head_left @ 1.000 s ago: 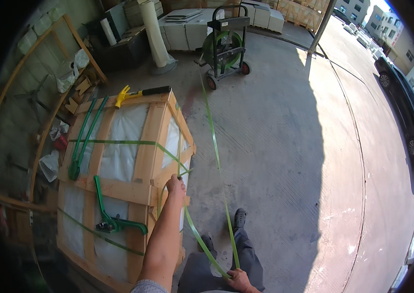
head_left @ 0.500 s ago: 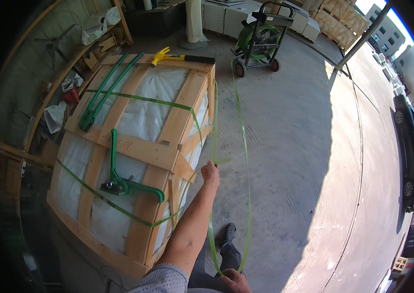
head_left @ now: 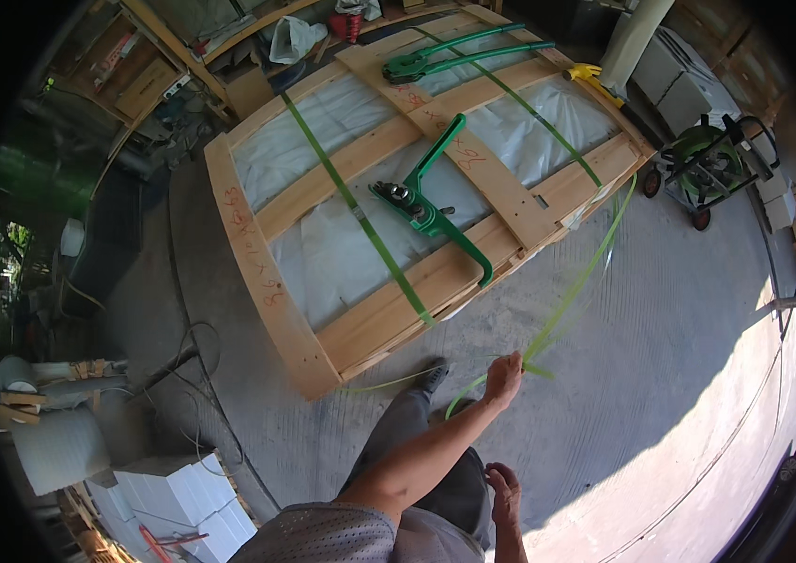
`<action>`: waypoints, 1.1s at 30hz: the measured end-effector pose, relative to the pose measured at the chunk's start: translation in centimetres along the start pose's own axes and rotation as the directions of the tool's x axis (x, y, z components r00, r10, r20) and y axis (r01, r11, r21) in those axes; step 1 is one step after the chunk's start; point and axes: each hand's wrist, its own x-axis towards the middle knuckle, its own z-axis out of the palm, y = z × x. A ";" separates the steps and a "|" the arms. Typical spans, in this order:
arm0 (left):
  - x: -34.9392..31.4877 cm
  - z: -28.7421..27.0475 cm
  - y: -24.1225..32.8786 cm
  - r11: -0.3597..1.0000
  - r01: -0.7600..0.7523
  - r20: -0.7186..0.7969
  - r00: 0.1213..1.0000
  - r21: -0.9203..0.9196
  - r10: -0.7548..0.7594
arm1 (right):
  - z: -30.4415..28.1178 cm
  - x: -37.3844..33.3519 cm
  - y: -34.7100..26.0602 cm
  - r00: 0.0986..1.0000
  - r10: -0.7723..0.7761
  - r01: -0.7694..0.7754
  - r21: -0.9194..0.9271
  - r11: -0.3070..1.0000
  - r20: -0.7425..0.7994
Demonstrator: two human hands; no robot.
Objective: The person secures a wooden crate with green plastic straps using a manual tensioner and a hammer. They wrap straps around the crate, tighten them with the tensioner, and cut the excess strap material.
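Landmark: wooden crate (head_left: 436, 281), slatted pale timber over white plastic wrap, lying flat.

L hand (head_left: 503, 377) just off crate's near long edge, fingers closed on loose green strap (head_left: 574, 291); strap runs up to crate's far-right corner, slack loop trailing on concrete (head_left: 661, 375). R hand (head_left: 505, 492) lower, near trouser leg, well apart from crate; can't tell whether it grips anything.

Open floor right of crate, wide and bare to strap cart (head_left: 710, 159).

Count on crate top: 2 green lever tools (head_left: 431, 211), 2 tightened flat bands, 1 yellow-handled tool at far corner.
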 end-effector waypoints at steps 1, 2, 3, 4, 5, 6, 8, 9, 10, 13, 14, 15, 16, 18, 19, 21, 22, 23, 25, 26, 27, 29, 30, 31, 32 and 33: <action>-0.8 -0.1 -0.2 0.999 -0.026 -0.037 0.999 -0.019 0.025 | -1.2 1.0 -0.4 0.999 -0.025 0.026 0.019 0.999 -0.034; -1.2 -0.5 -0.4 1.000 -0.008 -0.041 0.999 -0.027 0.007 | -2.3 2.1 -0.8 0.996 -0.049 0.052 0.040 0.998 -0.071; -1.4 -0.4 -0.3 0.999 0.011 -0.037 0.999 -0.036 -0.013 | -3.0 3.0 -2.1 0.995 -0.029 0.036 0.074 0.997 -0.100; -1.5 -0.4 -0.2 0.999 0.025 -0.039 0.999 -0.045 -0.027 | -3.0 4.3 -3.6 0.993 -0.011 0.024 0.107 0.994 -0.120; -1.5 -0.1 -0.5 0.999 -0.001 -0.065 0.998 -0.038 -0.001 | -2.8 5.5 -4.5 0.994 -0.030 0.042 0.117 0.992 -0.101; -1.5 0.2 -1.0 0.999 -0.026 -0.078 0.997 -0.038 0.023 | -2.8 6.8 -5.4 0.994 -0.055 0.066 0.121 0.990 -0.094; -1.8 0.2 -0.7 0.975 0.079 -0.012 0.996 -0.207 -0.083 | -1.5 9.4 -7.2 0.995 -0.099 0.099 0.147 0.984 -0.007; -1.9 0.0 -0.3 0.938 0.135 0.026 0.991 -0.318 -0.134 | -0.7 10.8 -7.5 0.993 -0.116 0.112 0.173 0.979 0.014; -2.2 0.7 0.1 0.913 0.107 0.001 0.993 -0.393 -0.116 | -0.4 12.0 -7.8 0.990 -0.135 0.126 0.200 0.972 0.032; -2.2 0.8 0.0 0.864 0.228 -0.021 0.964 -0.449 -0.266 | 1.4 15.2 -8.8 0.992 -0.087 0.048 0.370 0.928 0.090; -2.3 1.2 0.0 0.857 0.198 -0.057 0.965 -0.476 -0.255 | 2.0 15.9 -9.5 0.989 -0.071 0.011 0.411 0.912 0.132; -2.4 1.6 0.0 0.847 0.258 -0.033 0.951 -0.465 -0.308 | 1.5 17.2 -9.3 0.977 -0.061 -0.039 0.448 0.893 0.206; -2.6 1.4 0.7 0.835 0.315 -0.018 0.932 -0.451 -0.361 | 1.8 18.0 -9.9 0.957 -0.053 -0.095 0.478 0.873 0.287; -3.3 1.1 1.1 0.788 0.300 0.058 0.946 -0.537 -0.320 | 3.4 18.4 -11.7 0.970 0.034 -0.168 0.563 0.809 0.240; -2.9 1.0 1.1 0.790 0.324 0.054 0.936 -0.520 -0.348 | 4.0 19.2 -12.3 0.971 0.044 -0.180 0.593 0.785 0.236; -2.4 0.5 0.9 0.790 0.364 0.093 0.925 -0.493 -0.369 | 4.1 21.1 -11.9 0.966 0.013 -0.179 0.629 0.757 0.258; -2.5 0.3 0.9 0.787 0.385 0.143 0.921 -0.483 -0.363 | 3.4 22.3 -11.0 0.960 -0.028 -0.161 0.635 0.756 0.277; -2.6 0.4 1.0 0.783 0.405 0.194 0.914 -0.472 -0.356 | 2.7 23.4 -10.1 0.953 -0.070 -0.143 0.640 0.755 0.295; -3.0 -0.5 1.3 0.787 0.412 0.153 0.910 -0.459 -0.386 | 3.9 22.7 -9.9 0.961 -0.083 -0.088 0.580 0.810 0.263; -3.0 -0.7 1.4 0.788 0.414 0.134 0.907 -0.455 -0.400 | 4.3 22.4 -9.9 0.964 -0.092 -0.061 0.546 0.836 0.248; -2.9 -0.6 1.6 0.780 0.407 0.147 0.911 -0.476 -0.386 | 4.7 22.1 -10.2 0.974 -0.088 -0.042 0.549 0.835 0.208; -3.1 -1.3 1.6 0.758 0.383 0.136 0.919 -0.528 -0.370 | 6.1 21.3 -10.1 0.986 -0.056 -0.040 0.545 0.837 0.158; -3.3 -1.0 1.6 0.725 0.383 0.222 0.924 -0.573 -0.312 | 5.6 20.9 -10.5 0.990 -0.036 -0.045 0.542 0.839 0.137; -3.5 -1.1 1.6 0.739 0.425 0.232 0.905 -0.523 -0.356 | 4.8 20.8 -10.4 0.981 -0.038 -0.063 0.502 0.863 0.188; -3.9 -0.6 1.6 0.768 0.404 0.167 0.913 -0.497 -0.372 | 4.8 20.4 -10.9 0.983 -0.058 -0.042 0.523 0.852 0.173; -3.0 -0.2 -0.8 0.801 0.392 0.050 0.908 -0.453 -0.416 | 6.1 20.5 -10.9 0.994 -0.090 0.040 0.555 0.831 0.064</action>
